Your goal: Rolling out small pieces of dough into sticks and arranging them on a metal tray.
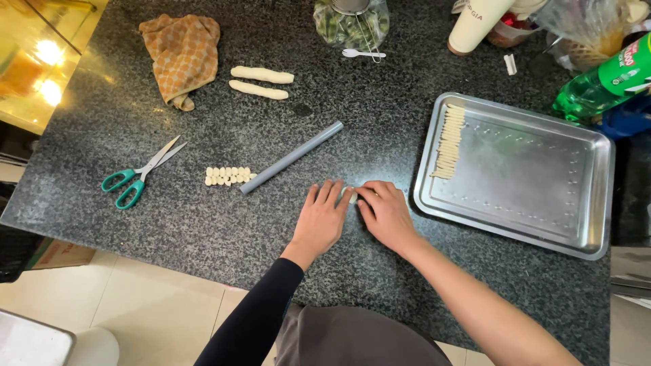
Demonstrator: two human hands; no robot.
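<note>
My left hand (321, 218) and my right hand (384, 211) lie flat on the dark speckled counter (203, 224), fingertips meeting over a small pale piece of dough (352, 196) that shows only between them. Left of the hands sit two short rows of small cut dough pieces (228, 176), and a grey rod (291, 157) lies slanted beside them. A metal tray (536, 203) to the right holds a column of thin rolled dough sticks (449, 141) along its left side. Two thick dough logs (260, 81) rest farther back.
Green-handled scissors (137, 175) lie at the left. An orange patterned cloth (182, 55) is at the back left. A jar of green things (351, 24), a small white spoon (363, 53), a cream cup (475, 24), bags and a green bottle (607, 78) line the back edge.
</note>
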